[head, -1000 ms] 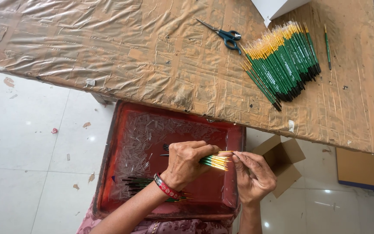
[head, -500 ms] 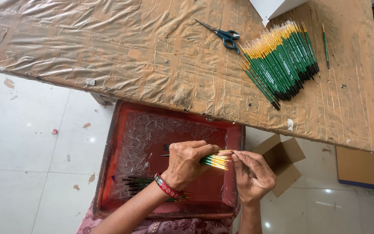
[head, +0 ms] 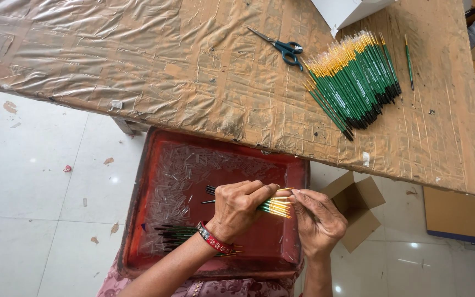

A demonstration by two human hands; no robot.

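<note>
While both hands work low in the view, the scene runs so:
Table [head: 138, 71]: plastic-wrapped board, well beyond the fingers.
Red tray [head: 155, 165]: directly under the fingers, littered with clear bits.
Brush pile [head: 355, 77]: green handles, yellow ends, far past the fingertips on the table.
Left hand [head: 237, 209]: fingers curled tight around a small bundle of brushes [head: 273, 207].
Right hand [head: 317, 223]: thumb and forefinger pinched on the bundle's yellow tips.
Scissors [head: 284, 48]: beside the pile.
Loose brushes [head: 180, 235]: below the left wrist in the tray.

scissors [head: 288, 49] left of brush pile [head: 355, 77], on table [head: 138, 66]
</note>
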